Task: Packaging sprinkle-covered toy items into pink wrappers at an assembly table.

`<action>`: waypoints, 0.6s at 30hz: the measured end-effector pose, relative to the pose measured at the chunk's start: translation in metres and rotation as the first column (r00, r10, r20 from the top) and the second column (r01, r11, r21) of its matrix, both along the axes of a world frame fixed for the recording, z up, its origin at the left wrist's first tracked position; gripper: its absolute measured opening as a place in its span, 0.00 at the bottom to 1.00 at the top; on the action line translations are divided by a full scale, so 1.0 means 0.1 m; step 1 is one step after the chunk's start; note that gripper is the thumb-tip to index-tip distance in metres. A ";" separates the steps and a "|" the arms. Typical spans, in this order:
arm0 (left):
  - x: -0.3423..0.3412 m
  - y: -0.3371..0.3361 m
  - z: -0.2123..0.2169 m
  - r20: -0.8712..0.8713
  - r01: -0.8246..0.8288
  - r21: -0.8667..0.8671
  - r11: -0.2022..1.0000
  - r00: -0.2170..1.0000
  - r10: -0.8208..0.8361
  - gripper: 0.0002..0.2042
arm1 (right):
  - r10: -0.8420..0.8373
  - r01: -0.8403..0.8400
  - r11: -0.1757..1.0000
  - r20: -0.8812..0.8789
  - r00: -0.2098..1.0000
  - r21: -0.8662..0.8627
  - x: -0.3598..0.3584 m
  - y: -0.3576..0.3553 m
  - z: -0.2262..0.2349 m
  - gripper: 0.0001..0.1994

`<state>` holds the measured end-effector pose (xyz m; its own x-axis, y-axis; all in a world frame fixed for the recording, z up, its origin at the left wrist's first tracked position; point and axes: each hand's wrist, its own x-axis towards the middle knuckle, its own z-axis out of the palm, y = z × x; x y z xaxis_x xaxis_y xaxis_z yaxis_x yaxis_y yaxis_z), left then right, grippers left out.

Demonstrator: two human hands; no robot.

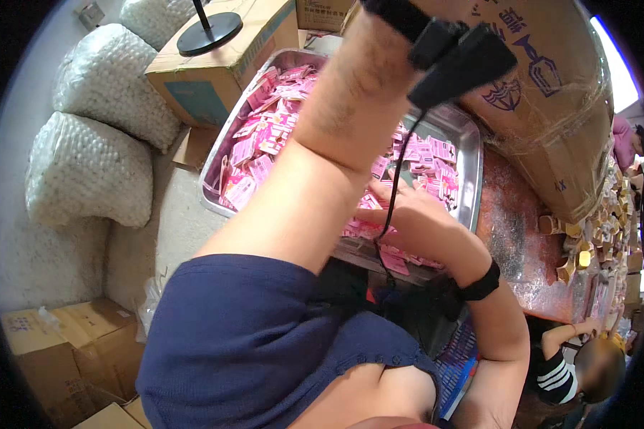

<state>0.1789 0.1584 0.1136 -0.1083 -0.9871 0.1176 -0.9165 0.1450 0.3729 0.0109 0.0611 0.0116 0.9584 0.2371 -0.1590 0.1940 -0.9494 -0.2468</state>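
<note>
A metal tray [467,193] holds a heap of small pink printed card packets [254,168]. My right hand [415,207] is over the right part of the heap, its fingers spread and touching the packets; I make out nothing held in it. A black band circles that wrist. My left forearm crosses the view above the tray, hiding the middle of the heap. Beyond its black wrist strap, only a sliver of my left hand [445,7] shows at the upper edge, with its fingers out of sight. A black device with a cable hangs by that strap.
A carton [222,64] with a black round stand base [210,33] stands behind the tray, beside bulging clear bags [89,168] of white pieces. A large wrapped carton [551,107] leans at right. Another person [576,368] works at lower right near yellowish pieces.
</note>
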 end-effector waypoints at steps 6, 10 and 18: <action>1.39 -0.87 0.11 0.354 -0.151 0.298 0.943 0.934 0.037 0.25 | 0.042 -0.037 0.999 0.166 0.985 -0.033 -0.27 -0.03 0.22 0.23; 1.20 -0.42 -0.11 0.545 -0.249 0.445 0.860 0.838 -0.039 0.27 | -0.193 0.168 0.950 0.070 0.979 0.263 -0.45 -0.20 0.16 0.24; 0.74 0.28 -0.82 0.444 -0.539 0.363 0.760 0.817 0.367 0.59 | -0.371 0.584 -0.317 -0.664 0.649 0.748 -0.39 -0.26 0.14 0.33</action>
<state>0.2532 0.1862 0.0313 0.4193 -0.8532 -0.3104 -0.9033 -0.4263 -0.0485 -0.0280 0.0347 0.0255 0.8381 -0.2920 -0.4608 -0.3077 0.4445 -0.8413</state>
